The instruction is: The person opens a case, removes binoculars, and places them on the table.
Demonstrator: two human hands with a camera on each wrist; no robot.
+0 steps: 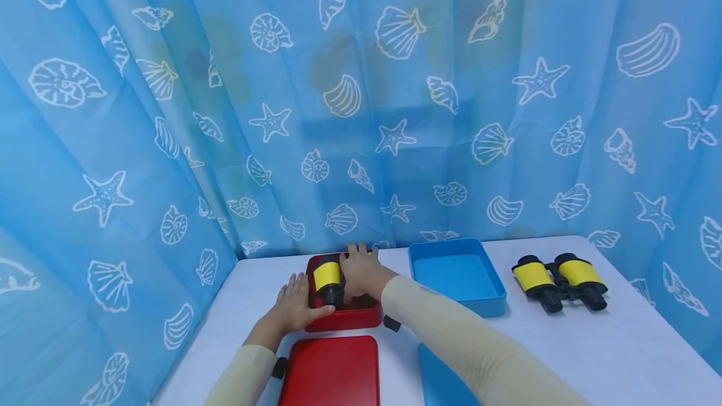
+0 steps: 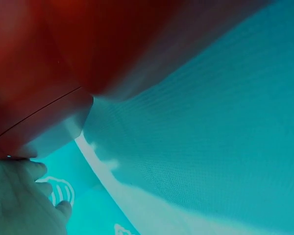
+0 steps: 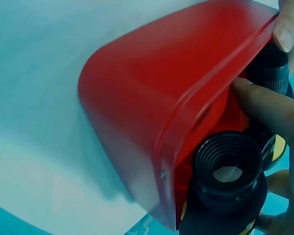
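Observation:
Black and yellow binoculars [image 1: 327,275] sit within the red box [image 1: 351,319] at the table's back, partly above its rim. My right hand [image 1: 361,273] grips them from above around their middle, hiding part of the right barrel. In the right wrist view, an eyepiece [image 3: 228,164] faces the camera beside the right thumb [image 3: 267,105]. My left hand [image 1: 296,307] rests against the box's left side with fingers extended, its thumb at the front rim. The left wrist view has that hand [image 2: 14,196] beside the red box wall [image 2: 59,117].
A flat red lid [image 1: 333,371] lies in front of the red box. To the right stands a blue box [image 1: 451,274], with a blue lid [image 1: 442,376] nearer me, partly under the right sleeve. Other binoculars [image 1: 578,273] lie farther right. A shell-patterned curtain [image 1: 361,111] hangs behind.

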